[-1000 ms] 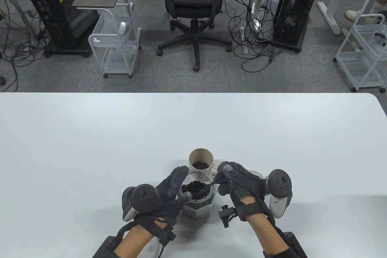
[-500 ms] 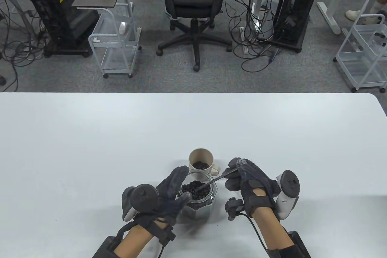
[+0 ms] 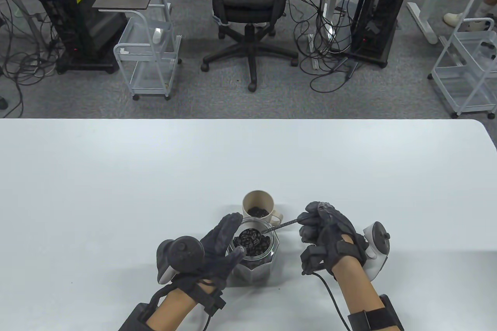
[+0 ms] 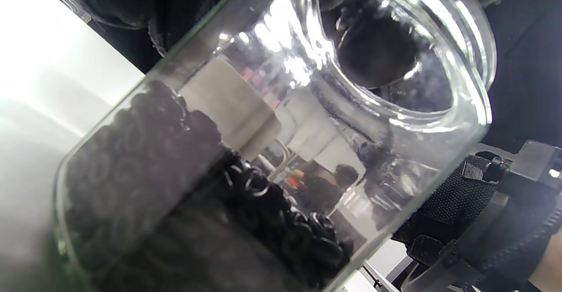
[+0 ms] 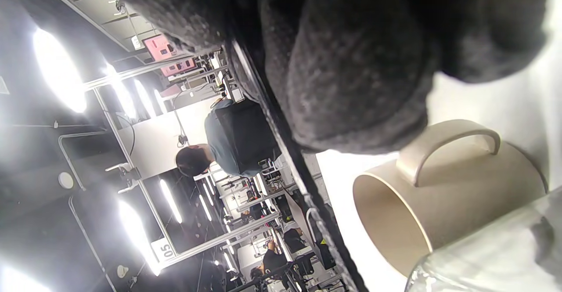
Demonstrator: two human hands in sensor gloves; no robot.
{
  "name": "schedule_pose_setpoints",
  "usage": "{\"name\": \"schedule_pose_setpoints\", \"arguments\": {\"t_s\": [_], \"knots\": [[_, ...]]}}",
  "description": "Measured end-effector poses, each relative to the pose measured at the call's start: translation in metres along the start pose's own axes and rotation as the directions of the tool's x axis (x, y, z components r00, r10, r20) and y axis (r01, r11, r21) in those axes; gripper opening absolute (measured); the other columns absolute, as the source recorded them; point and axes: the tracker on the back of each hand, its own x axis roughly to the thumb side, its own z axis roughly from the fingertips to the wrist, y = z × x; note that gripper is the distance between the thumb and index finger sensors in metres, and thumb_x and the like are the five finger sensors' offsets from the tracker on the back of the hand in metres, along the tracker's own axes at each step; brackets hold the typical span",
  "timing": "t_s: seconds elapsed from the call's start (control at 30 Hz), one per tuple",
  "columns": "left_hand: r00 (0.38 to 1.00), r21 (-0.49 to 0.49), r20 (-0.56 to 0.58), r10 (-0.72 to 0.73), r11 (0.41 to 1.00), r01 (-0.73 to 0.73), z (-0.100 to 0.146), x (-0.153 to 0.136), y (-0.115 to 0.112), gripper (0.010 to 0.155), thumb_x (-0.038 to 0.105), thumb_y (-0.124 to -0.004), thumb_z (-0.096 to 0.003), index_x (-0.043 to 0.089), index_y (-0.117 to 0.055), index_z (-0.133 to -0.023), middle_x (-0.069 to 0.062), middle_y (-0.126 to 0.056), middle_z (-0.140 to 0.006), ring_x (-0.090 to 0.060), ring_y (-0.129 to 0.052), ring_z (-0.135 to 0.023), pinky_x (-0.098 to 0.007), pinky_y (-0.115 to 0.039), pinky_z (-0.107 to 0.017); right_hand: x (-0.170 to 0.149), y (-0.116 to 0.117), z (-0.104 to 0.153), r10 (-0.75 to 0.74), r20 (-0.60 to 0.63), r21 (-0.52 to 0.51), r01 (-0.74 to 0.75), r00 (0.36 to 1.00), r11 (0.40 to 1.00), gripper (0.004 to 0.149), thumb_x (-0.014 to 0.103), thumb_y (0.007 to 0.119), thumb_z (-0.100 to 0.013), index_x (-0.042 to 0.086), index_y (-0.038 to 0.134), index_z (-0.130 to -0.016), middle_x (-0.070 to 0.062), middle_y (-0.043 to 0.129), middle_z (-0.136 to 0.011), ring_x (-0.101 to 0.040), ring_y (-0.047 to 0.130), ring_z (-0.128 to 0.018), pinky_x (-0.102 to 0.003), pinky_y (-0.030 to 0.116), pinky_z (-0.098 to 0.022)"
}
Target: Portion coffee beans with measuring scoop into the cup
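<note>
Your left hand (image 3: 217, 249): wrapped around the glass jar (image 3: 254, 255) of coffee beans (image 3: 254, 243), near table (image 3: 116, 191) edge. Your right hand (image 3: 330, 236): fingers pinched on the scoop (image 3: 271, 228) handle, bowl loaded above the jar mouth. Cup (image 3: 258, 205): just behind the jar, beans inside.

Right hand (image 3: 330, 236): drew back to the right, away from the jar (image 3: 254, 253), and rolled, so its tracker (image 3: 376, 240) swung out to the far right.
Scoop (image 3: 258, 234): its handle, steep a second ago, lowered to a shallow slant; the bowl rose from deep in the beans (image 3: 254, 246) to their surface at the jar mouth, loaded.
Wrist camera: once visible left of the right wrist, it passed out of sight under the hand.
</note>
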Motion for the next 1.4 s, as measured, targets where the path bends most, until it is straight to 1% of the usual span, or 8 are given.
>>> {"name": "schedule_pose_setpoints", "arguments": {"t_s": [0.17,0.43,0.6,0.8,0.97,1.13,1.23,1.4], "knots": [[1.000,0.001,-0.001,0.001,1.000,-0.001,0.000,0.000,0.000,0.085,0.074,-0.054,-0.0462,0.025,-0.037,-0.114,-0.021,-0.050,-0.116,-0.054,-0.071,-0.098,-0.068,-0.058,-0.065,0.003,-0.001,0.002,-0.016,0.007,-0.002,0.016,1.000,1.000,0.041,0.033,0.074,-0.054,0.004,0.080,-0.083,-0.024,0.093,-0.061,-0.031,0.105,-0.028,-0.049,0.085,-0.029],[1.000,0.000,-0.001,0.002,1.000,-0.002,0.000,-0.001,0.000,0.085,0.074,-0.054,-0.0461,0.025,-0.037,-0.114,-0.021,-0.050,-0.116,-0.054,-0.071,-0.097,-0.068,-0.058,-0.065,0.010,-0.005,0.006,-0.096,0.021,-0.025,0.096,0.995,0.995,0.042,0.034,0.072,-0.055,0.005,0.078,-0.085,-0.023,0.092,-0.064,-0.031,0.105,-0.032,-0.049,0.085,-0.032],[1.000,0.000,-0.001,0.002,1.000,-0.002,0.000,-0.001,0.000,0.085,0.074,-0.054,-0.0462,0.025,-0.037,-0.114,-0.021,-0.050,-0.116,-0.054,-0.071,-0.098,-0.068,-0.058,-0.065,0.011,-0.010,0.008,-0.153,0.029,-0.072,0.155,0.988,0.985,0.043,0.034,0.071,-0.056,0.006,0.075,-0.087,-0.023,0.090,-0.069,-0.034,0.105,-0.039,-0.051,0.084,-0.036],[1.000,-0.001,-0.002,0.003,1.000,-0.003,0.000,-0.001,0.000,0.085,0.074,-0.054,-0.0463,0.025,-0.037,-0.114,-0.021,-0.050,-0.116,-0.054,-0.071,-0.098,-0.068,-0.058,-0.065,0.010,-0.012,0.007,-0.165,0.034,-0.090,0.167,0.986,0.982,0.044,0.033,0.068,-0.056,0.007,0.069,-0.092,-0.024,0.084,-0.076,-0.037,0.102,-0.049,-0.054,0.081,-0.042],[1.000,-0.003,-0.004,0.004,1.000,-0.004,0.000,-0.001,0.000,0.085,0.074,-0.054,-0.0463,0.026,-0.037,-0.114,-0.021,-0.049,-0.116,-0.054,-0.071,-0.098,-0.068,-0.058,-0.065,0.010,-0.011,0.007,-0.167,0.031,-0.095,0.169,0.986,0.981,0.045,0.031,0.069,-0.056,0.007,0.067,-0.093,-0.025,0.082,-0.079,-0.041,0.101,-0.055,-0.056,0.079,-0.045],[1.000,-0.005,-0.006,0.004,1.000,-0.004,0.000,-0.001,0.000,0.085,0.074,-0.054,-0.0462,0.026,-0.036,-0.114,-0.021,-0.049,-0.116,-0.054,-0.071,-0.098,-0.068,-0.058,-0.065,0.009,-0.011,0.006,-0.133,0.047,-0.095,0.137,0.990,0.986,0.045,0.030,0.069,-0.055,0.006,0.067,-0.093,-0.027,0.080,-0.081,-0.044,0.100,-0.059,-0.058,0.078,-0.047],[1.000,-0.006,-0.006,0.005,1.000,-0.005,0.000,-0.002,0.000,0.085,0.074,-0.054,-0.0463,0.026,-0.036,-0.114,-0.021,-0.049,-0.116,-0.054,-0.071,-0.098,-0.068,-0.058,-0.065,0.010,-0.009,0.005,-0.088,0.074,-0.084,0.094,0.993,0.992,0.045,0.029,0.070,-0.055,0.006,0.067,-0.093,-0.027,0.080,-0.081,-0.045,0.099,-0.059,-0.059,0.078,-0.047],[1.000,-0.008,-0.009,0.006,1.000,-0.006,0.000,-0.002,0.000,0.085,0.074,-0.054,-0.0462,0.026,-0.036,-0.114,-0.021,-0.049,-0.116,-0.054,-0.071,-0.098,-0.068,-0.058,-0.065,0.014,-0.001,0.004,0.041,0.154,-0.050,-0.034,0.987,0.998,0.045,0.028,0.071,-0.054,0.005,0.068,-0.094,-0.028,0.079,-0.083,-0.047,0.098,-0.062,-0.060,0.077,-0.049]]}}
